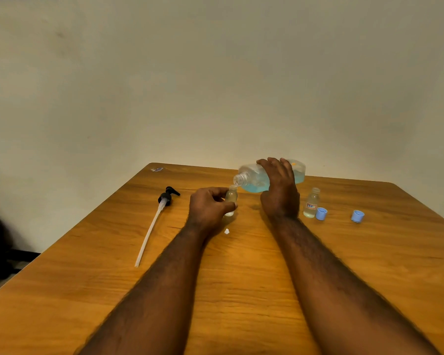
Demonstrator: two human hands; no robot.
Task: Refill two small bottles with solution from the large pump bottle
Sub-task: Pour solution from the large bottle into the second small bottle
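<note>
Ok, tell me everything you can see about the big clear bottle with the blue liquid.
The large clear plastic bottle is held tipped almost onto its side above the wooden table, pump off, its open threaded neck pointing left and down at the mouth of the small clear bottle that the left hand holds. Pale blue liquid pools along its lower side. The right hand grips it around the middle. A small orange mark shows near its base. I cannot tell whether liquid is flowing.

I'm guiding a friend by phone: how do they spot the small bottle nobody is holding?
On the table, look right of the right hand tipping the large bottle. The free small bottle stands there, a blue cap beside its base. Unlike the held small bottle, it shows a red-and-white label.
</note>
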